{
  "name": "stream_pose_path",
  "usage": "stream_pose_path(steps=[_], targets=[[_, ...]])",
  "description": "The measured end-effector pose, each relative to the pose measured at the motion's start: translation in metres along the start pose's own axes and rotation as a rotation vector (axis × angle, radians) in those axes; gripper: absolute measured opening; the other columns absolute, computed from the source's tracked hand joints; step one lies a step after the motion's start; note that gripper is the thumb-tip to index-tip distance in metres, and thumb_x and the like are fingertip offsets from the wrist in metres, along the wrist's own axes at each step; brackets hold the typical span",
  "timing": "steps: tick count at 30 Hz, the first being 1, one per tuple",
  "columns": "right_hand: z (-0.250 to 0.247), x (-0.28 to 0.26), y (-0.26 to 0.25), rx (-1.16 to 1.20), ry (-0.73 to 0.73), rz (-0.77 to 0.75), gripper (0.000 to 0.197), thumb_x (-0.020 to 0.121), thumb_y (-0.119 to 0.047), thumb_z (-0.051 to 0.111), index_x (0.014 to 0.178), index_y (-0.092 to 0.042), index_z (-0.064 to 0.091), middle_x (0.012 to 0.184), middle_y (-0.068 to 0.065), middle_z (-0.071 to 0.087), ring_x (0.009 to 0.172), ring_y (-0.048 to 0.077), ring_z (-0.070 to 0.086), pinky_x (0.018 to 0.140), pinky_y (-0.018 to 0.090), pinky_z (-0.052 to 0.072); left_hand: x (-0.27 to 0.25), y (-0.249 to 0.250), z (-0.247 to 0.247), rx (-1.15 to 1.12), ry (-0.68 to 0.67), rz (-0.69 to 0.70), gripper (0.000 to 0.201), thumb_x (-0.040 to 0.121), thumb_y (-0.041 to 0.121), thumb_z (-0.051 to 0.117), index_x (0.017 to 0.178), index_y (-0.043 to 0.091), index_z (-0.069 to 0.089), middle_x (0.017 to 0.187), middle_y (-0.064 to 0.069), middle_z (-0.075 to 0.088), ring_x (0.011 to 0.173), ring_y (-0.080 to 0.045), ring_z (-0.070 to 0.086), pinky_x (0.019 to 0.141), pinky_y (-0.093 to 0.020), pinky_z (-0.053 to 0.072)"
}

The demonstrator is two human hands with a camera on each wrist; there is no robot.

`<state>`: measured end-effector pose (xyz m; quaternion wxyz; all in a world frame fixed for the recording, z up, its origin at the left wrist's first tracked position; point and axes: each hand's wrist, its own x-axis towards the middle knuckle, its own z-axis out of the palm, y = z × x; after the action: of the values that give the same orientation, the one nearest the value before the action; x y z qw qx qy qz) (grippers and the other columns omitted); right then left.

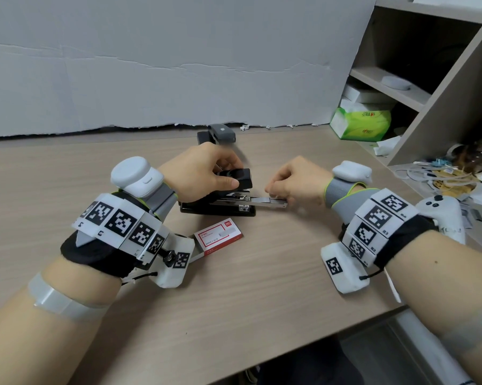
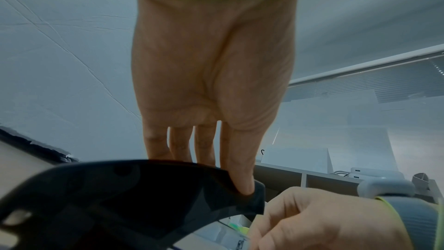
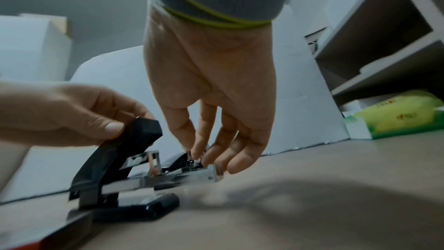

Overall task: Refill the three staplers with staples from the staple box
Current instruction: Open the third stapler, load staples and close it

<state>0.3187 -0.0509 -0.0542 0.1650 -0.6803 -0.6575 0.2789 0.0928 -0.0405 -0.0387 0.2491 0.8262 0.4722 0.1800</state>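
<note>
Gripping the raised black lid (image 1: 235,177) of a black stapler (image 1: 217,208), the left hand (image 1: 199,170) is curling its fingers over the top while the thumb (image 3: 109,127) is pressing the lid's near side. This stapler is sitting near the middle of the counter (image 1: 262,287), with its metal staple rail (image 1: 264,202) sticking out to the right. The right hand (image 1: 295,182) is reaching down over that rail, its fingertips (image 3: 197,151) pinching something small and shiny at the open channel; whether that is a strip of staples is too blurred to tell. A red and white staple box (image 1: 219,237) is lying just in front of the stapler, toward the counter's near edge, partly behind the left wrist. A second, grey stapler (image 1: 217,133) is standing farther back, close to the counter's far edge. A green tissue pack (image 1: 360,123) is resting at the far right corner, beside the shelves (image 1: 417,79).
</note>
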Motion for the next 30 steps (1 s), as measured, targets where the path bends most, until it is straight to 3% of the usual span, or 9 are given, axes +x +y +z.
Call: stream_pose_path(steps=[2, 5, 8, 11, 16, 30], targets=[[0.0014, -0.0005, -0.0008, 0.050, -0.100, 0.063, 0.013, 0.082, -0.017, 0.069, 0.084, -0.004, 0.074, 0.071, 0.011, 0.067, 0.057, 0.020, 0.058, 0.062, 0.033, 0.054, 0.0005, -0.0002, -0.0005, -0.004, -0.003, 0.001, 0.029, 0.084, 0.031, 0.072, 0.112, 0.027, 0.065, 0.099, 0.007, 0.061, 0.094, -0.015, 0.060, 0.089, -0.035, 0.051], [0.0048, 0.0010, 0.0004, 0.215, -0.225, 0.099, 0.011, 0.085, -0.006, 0.066, 0.089, 0.003, 0.069, 0.080, 0.018, 0.069, 0.067, 0.024, 0.067, 0.077, 0.043, 0.058, 0.0009, -0.0008, -0.0004, -0.006, -0.005, -0.001, 0.029, 0.084, 0.031, 0.072, 0.112, 0.027, 0.065, 0.099, 0.008, 0.060, 0.094, -0.015, 0.060, 0.089, -0.034, 0.050], [0.0048, 0.0029, 0.0015, 0.254, -0.271, 0.082, 0.011, 0.087, -0.005, 0.064, 0.093, 0.004, 0.068, 0.081, 0.017, 0.070, 0.067, 0.021, 0.068, 0.069, 0.036, 0.059, 0.0010, -0.0013, 0.0000, -0.008, -0.004, 0.002, 0.028, 0.084, 0.031, 0.072, 0.111, 0.028, 0.064, 0.099, 0.008, 0.060, 0.094, -0.015, 0.060, 0.089, -0.034, 0.050], [0.0050, 0.0030, 0.0028, 0.276, -0.285, 0.088, 0.010, 0.087, -0.007, 0.066, 0.092, 0.002, 0.068, 0.078, 0.013, 0.070, 0.065, 0.019, 0.068, 0.061, 0.030, 0.059, 0.0011, -0.0015, 0.0004, -0.010, -0.005, 0.002, 0.028, 0.084, 0.031, 0.072, 0.111, 0.029, 0.064, 0.100, 0.007, 0.061, 0.094, -0.015, 0.060, 0.090, -0.036, 0.051], [0.0055, 0.0035, 0.0051, 0.297, -0.279, 0.088, 0.012, 0.086, -0.009, 0.069, 0.093, 0.002, 0.069, 0.079, 0.013, 0.070, 0.066, 0.018, 0.068, 0.059, 0.028, 0.060, 0.0007, -0.0009, 0.0001, -0.008, -0.006, 0.002, 0.028, 0.084, 0.031, 0.072, 0.111, 0.028, 0.064, 0.099, 0.008, 0.061, 0.093, -0.015, 0.060, 0.089, -0.036, 0.051], [0.0019, -0.0011, 0.0070, 0.355, -0.262, 0.087, 0.006, 0.088, 0.001, 0.064, 0.091, -0.004, 0.063, 0.077, 0.014, 0.066, 0.076, 0.025, 0.069, 0.071, 0.036, 0.058, -0.0003, 0.0007, -0.0009, -0.016, -0.007, 0.001, 0.029, 0.085, 0.030, 0.072, 0.112, 0.026, 0.064, 0.099, 0.007, 0.060, 0.095, -0.016, 0.061, 0.088, -0.033, 0.050]])
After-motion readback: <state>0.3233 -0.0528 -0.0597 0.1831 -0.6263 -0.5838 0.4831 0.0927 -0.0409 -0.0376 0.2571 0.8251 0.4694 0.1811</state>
